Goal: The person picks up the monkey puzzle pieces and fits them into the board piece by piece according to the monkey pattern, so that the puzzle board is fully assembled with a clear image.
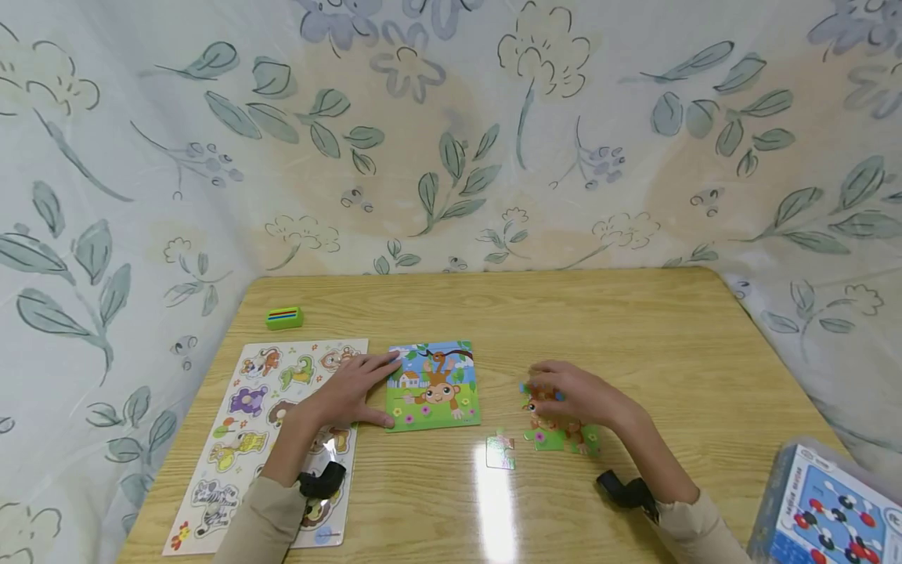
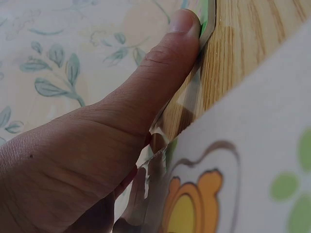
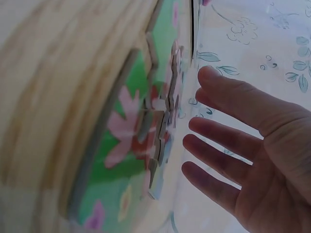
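Note:
A square monkey picture board (image 1: 437, 392) lies flat near the middle of the table. My left hand (image 1: 345, 392) rests at its left edge, fingers at the upper corner and thumb at the lower one. In the left wrist view, the thumb (image 2: 160, 73) lies against the board's edge. My right hand (image 1: 581, 395) hovers above a group of joined jigsaw pieces (image 1: 550, 440) with monkey and grass parts, hiding some of them. The right wrist view shows its fingers (image 3: 218, 138) spread and relaxed, apart from the pieces. One loose jigsaw piece (image 1: 500, 453) lies between board and group.
Under my left forearm is a white animal puzzle board (image 1: 236, 419). A small green block (image 1: 284, 318) with coloured stripes sits at the back left. At the front right corner stands a box (image 1: 835, 509) with a molecule picture. Floral fabric (image 1: 451, 157) surrounds the wooden table (image 1: 634, 329).

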